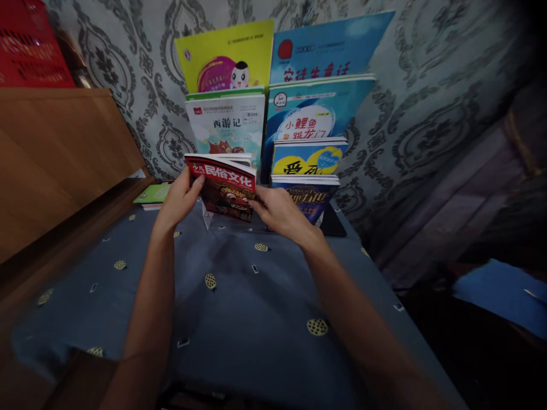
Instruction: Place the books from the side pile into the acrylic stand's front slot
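Observation:
A red-topped book (224,191) with a dark picture on its cover stands tilted between my two hands, at the front of the left row of books. My left hand (182,196) grips its left edge, thumb on the cover. On its right edge, my right hand (282,210) closes with the fingertips at the cover. Right behind it stand a pale green-white book (226,125) and a yellow-green book (222,51). Beside them, in the right row, are a dark blue book (305,196), a yellow and blue book (310,158), a teal book (320,108) and a blue book (329,45).
A blue patterned cloth (239,319) covers the table. Thin green books (154,195) lie flat at the left, near a wooden panel (60,165). A red item (32,48) sits above the panel. Patterned wallpaper (427,85) rises behind, with a greyish curtain (440,188) at the right.

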The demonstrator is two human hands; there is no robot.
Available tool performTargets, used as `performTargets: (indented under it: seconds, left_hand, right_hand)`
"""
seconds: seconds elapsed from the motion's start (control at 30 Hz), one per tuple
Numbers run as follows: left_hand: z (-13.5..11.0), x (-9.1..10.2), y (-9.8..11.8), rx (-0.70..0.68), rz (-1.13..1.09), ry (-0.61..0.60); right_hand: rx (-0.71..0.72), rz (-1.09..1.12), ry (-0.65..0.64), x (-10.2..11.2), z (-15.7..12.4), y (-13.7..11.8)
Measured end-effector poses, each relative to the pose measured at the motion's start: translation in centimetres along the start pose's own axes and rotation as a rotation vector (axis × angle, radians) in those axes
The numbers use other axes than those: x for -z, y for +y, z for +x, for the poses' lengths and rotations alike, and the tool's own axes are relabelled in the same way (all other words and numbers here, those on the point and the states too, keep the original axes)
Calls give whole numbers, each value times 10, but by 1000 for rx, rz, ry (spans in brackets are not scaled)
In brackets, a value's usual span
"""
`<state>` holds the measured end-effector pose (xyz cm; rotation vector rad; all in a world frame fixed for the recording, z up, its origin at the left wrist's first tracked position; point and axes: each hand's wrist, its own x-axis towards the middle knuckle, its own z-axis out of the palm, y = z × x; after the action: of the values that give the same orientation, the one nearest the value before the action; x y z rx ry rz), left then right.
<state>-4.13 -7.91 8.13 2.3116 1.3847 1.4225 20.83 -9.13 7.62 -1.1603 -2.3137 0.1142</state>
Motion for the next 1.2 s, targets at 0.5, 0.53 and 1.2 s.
performTargets:
  seconds: [0.5,0.53,1.2]
  left_hand:
    - [1,-1,11,-57,-5,166]
    - [1,0,13,-58,-11,183]
    - [2,-1,15,-44,-27,303]
  right_hand:
    - [67,92,260,4,-1,2]
    - [67,100,287,5,-2,1]
    - [128,294,445,3,0,-5]
